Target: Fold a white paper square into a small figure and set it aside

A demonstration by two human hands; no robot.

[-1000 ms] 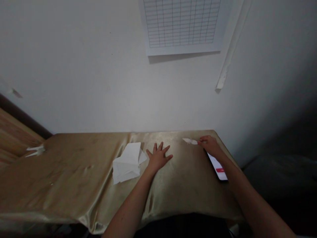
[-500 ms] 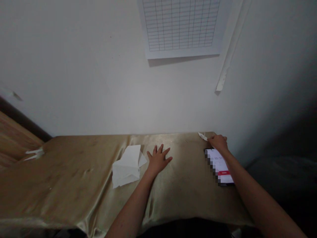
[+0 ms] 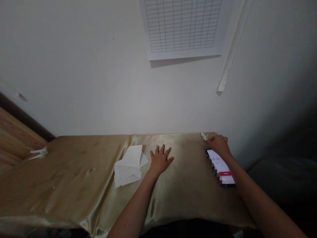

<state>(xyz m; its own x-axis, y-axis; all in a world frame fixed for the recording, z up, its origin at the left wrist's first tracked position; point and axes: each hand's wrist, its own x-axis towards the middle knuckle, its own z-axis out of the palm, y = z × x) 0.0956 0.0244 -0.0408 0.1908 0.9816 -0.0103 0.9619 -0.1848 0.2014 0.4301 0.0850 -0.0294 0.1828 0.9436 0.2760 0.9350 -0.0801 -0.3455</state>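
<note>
My left hand (image 3: 160, 160) rests on the gold satin cloth (image 3: 188, 185) with its fingers spread, holding nothing. Just left of it lie creased, torn sheets of white paper (image 3: 128, 168), apart from the fingers. At the back right corner of the table, my right hand (image 3: 218, 144) pinches a small crumpled piece of white tissue or paper (image 3: 204, 136) between thumb and fingers. A smartphone (image 3: 221, 168) with a lit white screen and a red bar lies under my right wrist, partly covered by the forearm.
A white wall (image 3: 99, 82) rises directly behind the table, with a printed grid sheet (image 3: 183, 29) and a peeling white strip (image 3: 232, 53) on it. White strips (image 3: 39, 152) lie near the wooden furniture (image 3: 17, 135) at left. A dark bulky shape (image 3: 284, 178) stands at right.
The view has shifted slightly, moving everything a little to the right. The small white piece at my right fingertips has turned more upright and looks more crumpled. My left hand stays spread.
</note>
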